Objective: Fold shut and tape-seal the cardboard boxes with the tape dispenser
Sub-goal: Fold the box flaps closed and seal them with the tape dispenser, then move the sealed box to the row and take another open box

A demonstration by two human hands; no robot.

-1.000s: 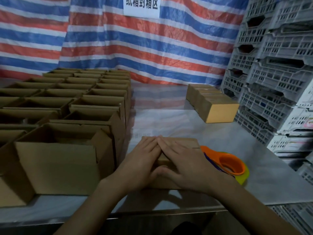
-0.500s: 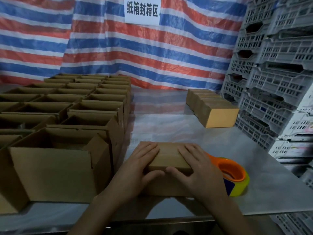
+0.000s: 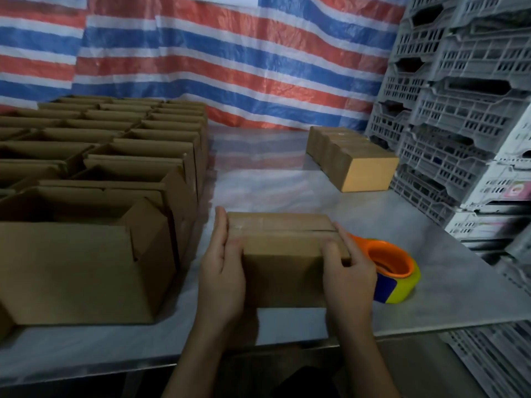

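Flaps are lying folded shut on the box point(image 3: 283, 248), which is sitting on the bench point(image 3: 273, 173) near its front edge. Left hand point(image 3: 221, 271) is pressing straight fingers against its left side; right hand point(image 3: 349, 271) is curling fingers round its right corner. Tape dispenser point(image 3: 393, 271) is resting just beside that hand. Open boxes point(image 3: 94, 196) are standing in rows at left, insides too dark to tell.

A small cardboard box point(image 3: 283, 245) with its flaps folded shut sits near the front of the steel table point(image 3: 287, 182). The left hand point(image 3: 222, 271) lies flat against its left side and the right hand point(image 3: 349, 268) grips its right edge. The orange and yellow tape dispenser point(image 3: 393, 268) lies just right of it. Open boxes point(image 3: 86, 196) fill the left, closed boxes point(image 3: 353, 159) sit far right beside grey crates point(image 3: 459, 124).
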